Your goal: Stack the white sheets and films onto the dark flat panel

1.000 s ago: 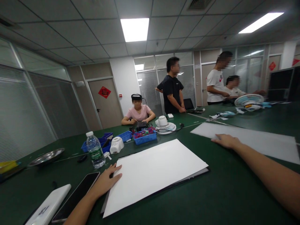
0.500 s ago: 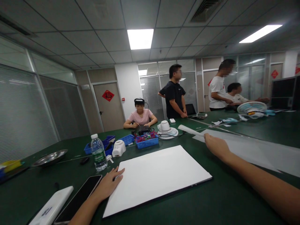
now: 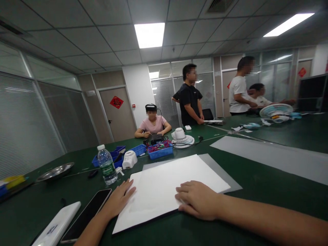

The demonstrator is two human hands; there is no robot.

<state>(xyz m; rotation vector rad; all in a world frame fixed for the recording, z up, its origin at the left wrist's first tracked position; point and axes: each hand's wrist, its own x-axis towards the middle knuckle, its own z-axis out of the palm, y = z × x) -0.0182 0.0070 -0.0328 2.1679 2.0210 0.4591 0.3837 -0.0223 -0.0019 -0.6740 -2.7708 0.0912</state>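
Note:
A stack of white sheets (image 3: 156,191) lies on the green table in front of me. A greyish translucent sheet (image 3: 217,171) shows past its far and right edges; whether it lies over or under the white sheets I cannot tell. My left hand (image 3: 121,196) rests at the stack's left edge, fingers spread and holding nothing. Flat on the near right part of the stack lies my right hand (image 3: 197,200), its fingers stretched out and slightly blurred. More translucent sheeting (image 3: 269,155) is spread on the table to the right.
Close by my left arm are a phone (image 3: 87,215), a white slab-shaped device (image 3: 57,223) and a water bottle (image 3: 107,167). Beyond the stack are a blue bin of wires (image 3: 161,152), fan parts (image 3: 181,138) and a white housing (image 3: 130,159). A person (image 3: 153,126) sits opposite.
My right hand has come left from the translucent sheeting, let go of the sheet it gripped and settled on the stack. A translucent sheet now shows around the stack. My left hand has barely moved.

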